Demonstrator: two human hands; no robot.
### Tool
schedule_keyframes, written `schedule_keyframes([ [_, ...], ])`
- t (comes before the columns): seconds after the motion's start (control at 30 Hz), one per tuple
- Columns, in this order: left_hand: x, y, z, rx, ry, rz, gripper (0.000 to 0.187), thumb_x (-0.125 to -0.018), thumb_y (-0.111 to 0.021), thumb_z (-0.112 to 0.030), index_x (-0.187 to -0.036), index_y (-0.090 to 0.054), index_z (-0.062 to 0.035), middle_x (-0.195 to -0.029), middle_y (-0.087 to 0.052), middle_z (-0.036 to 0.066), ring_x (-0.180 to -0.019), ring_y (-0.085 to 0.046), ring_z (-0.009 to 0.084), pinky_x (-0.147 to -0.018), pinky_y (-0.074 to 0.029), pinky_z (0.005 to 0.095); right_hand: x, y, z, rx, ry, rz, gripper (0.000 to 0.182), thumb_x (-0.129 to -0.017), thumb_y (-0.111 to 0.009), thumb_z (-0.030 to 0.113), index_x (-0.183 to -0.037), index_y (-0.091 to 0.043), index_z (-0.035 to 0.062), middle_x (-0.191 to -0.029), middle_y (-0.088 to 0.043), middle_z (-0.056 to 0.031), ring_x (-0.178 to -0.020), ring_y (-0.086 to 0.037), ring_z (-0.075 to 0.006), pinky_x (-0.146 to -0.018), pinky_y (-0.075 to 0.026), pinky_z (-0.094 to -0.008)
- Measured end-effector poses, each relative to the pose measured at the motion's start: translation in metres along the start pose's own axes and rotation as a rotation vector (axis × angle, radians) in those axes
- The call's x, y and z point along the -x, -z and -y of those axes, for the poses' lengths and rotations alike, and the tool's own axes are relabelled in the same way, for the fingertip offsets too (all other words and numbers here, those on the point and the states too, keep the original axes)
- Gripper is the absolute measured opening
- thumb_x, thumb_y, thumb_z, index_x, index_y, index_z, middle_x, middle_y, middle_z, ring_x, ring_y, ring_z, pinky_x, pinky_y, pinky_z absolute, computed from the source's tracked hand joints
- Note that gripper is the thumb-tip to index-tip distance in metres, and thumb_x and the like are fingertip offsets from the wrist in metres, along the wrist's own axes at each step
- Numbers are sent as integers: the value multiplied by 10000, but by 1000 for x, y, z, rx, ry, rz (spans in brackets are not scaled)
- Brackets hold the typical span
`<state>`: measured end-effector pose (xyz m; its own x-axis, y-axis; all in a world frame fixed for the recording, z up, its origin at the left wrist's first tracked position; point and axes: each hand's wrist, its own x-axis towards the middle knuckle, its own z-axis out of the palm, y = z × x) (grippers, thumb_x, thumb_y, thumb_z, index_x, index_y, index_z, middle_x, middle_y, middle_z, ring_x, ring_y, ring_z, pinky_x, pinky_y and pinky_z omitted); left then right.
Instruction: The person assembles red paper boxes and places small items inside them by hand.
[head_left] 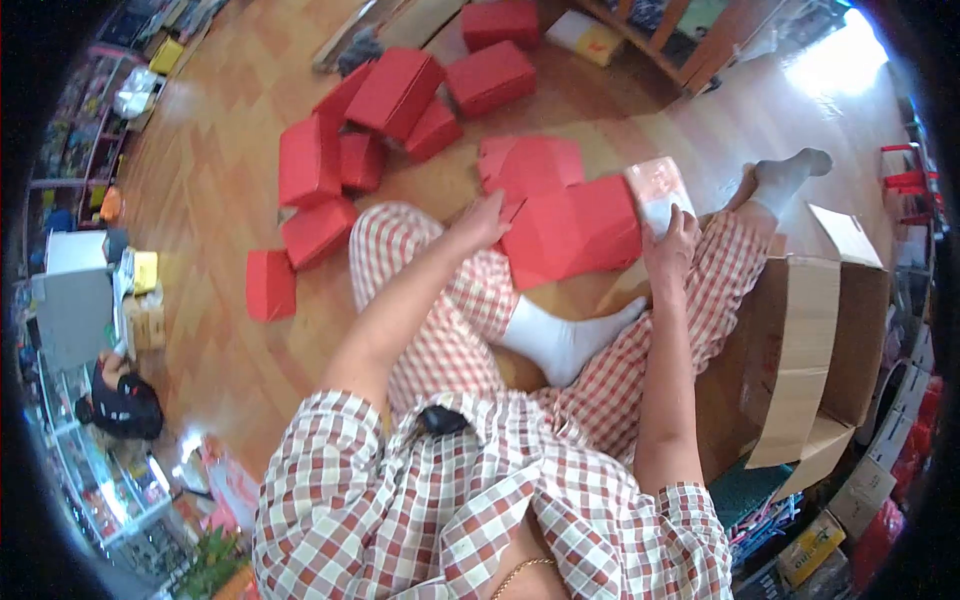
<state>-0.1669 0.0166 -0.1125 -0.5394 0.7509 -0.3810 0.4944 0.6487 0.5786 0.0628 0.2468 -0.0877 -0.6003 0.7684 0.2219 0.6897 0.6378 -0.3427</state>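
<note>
A flattened red cardboard box [570, 231] lies in front of my crossed legs, with a flap spread out at its far side. My left hand [482, 222] is closed on the left edge of this cardboard, thumb and fingers pinching it. Beside its right edge is a white and pink packet [660, 188]. The fingers of my right hand [672, 245] are closed on the packet's near end. Whether they also touch the cardboard is hidden.
Several folded red boxes [395, 92] sit in a loose pile on the wooden floor. An open brown carton [800, 350] stands at my right. Another packet [585, 38] lies near a wooden frame. A person [125, 400] is by the shelves at far left.
</note>
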Motion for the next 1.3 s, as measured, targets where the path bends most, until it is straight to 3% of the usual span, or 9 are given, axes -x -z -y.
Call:
schedule_keyframes([
  [0.3, 71, -29, -41, 335, -27, -522, 432, -772, -699, -223, -1121, -524, -37, -1110, -593, 200, -1032, -573, 360, -876, -439, 442, 29, -24, -4, -187, 114, 82, 554, -736, -742, 204, -1191, -512, -12, -1156, -505, -240, -1068, -504, -422, -929, -428, -463],
  [0.43, 197, 35, 32, -353, -440, -884, 482, -729, -710, -166, -1183, -568, -91, -1233, -541, 140, -1145, -493, 348, -974, -378, 454, 29, -34, -25, -240, 81, 93, 438, -770, -725, 229, -1100, -572, -14, -1078, -520, -236, -1014, -529, -405, -881, -451, -446],
  [0.53, 331, 47, 172, -486, 419, -1033, 491, -829, -631, -233, -1257, -513, -22, -1254, -527, 181, -1186, -464, 357, -1022, -346, 448, 23, -42, -34, -192, 168, 91, 435, -791, -718, 259, -1105, -585, -11, -1021, -542, -223, -944, -546, -378, -829, -467, -420],
  [0.57, 395, 44, 229, -384, 1068, -828, 525, -875, -558, -321, -1300, -477, -24, -1290, -506, 175, -1212, -448, 336, -1037, -336, 418, 22, -42, -31, -169, 149, 83, 415, -795, -714, 256, -1087, -589, -12, -1010, -546, -221, -937, -544, -372, -829, -465, -419],
  [0.63, 544, 38, 276, 840, 1781, -367, 553, -985, -296, -445, -1382, -367, -66, -1354, -451, 136, -1269, -418, 296, -1054, -349, 392, 22, -40, -26, -152, 148, 69, 381, -803, -706, 252, -1061, -601, -8, -1006, -549, -218, -923, -543, -359, -827, -463, -416],
  [0.93, 417, -143, 159, 1401, 1349, -801, 549, -959, -404, -441, -1369, -354, -79, -1309, -490, 126, -1162, -508, 291, -944, -449, 409, 30, -37, -21, -111, 241, 104, 361, -805, -698, 250, -1050, -611, 1, -997, -556, -195, -924, -561, -329, -807, -469, -401],
  [1.13, 378, -145, 146, 1665, 931, -1023, 560, -943, -472, -439, -1360, -346, -88, -1281, -514, 120, -1095, -564, 288, -876, -512, 420, 37, -41, -29, -175, 214, 113, 361, -780, -715, 210, -1042, -612, -16, -1013, -547, -198, -883, -568, -323, -797, -476, -407],
  [1.23, 326, -112, 169, 1539, 1028, -742, 398, -943, -504, -289, -1229, -488, -13, -1176, -581, 114, -1069, -569, 265, -929, -465, 398, 37, -38, -17, -176, 154, 106, 387, -767, -719, 203, -1071, -600, -5, -1039, -553, -214, -963, -545, -373, -868, -453, -433],
  [1.3, 301, -78, 172, 1175, 944, -1053, 449, -769, -723, -70, -1171, -535, -2, -1129, -613, 119, -934, -626, 240, -788, -528, 374, 36, -35, -13, -208, 170, 54, 414, -756, -715, 200, -1098, -583, 8, -1096, -552, -233, -1045, -512, -403, -901, -430, -454],
])
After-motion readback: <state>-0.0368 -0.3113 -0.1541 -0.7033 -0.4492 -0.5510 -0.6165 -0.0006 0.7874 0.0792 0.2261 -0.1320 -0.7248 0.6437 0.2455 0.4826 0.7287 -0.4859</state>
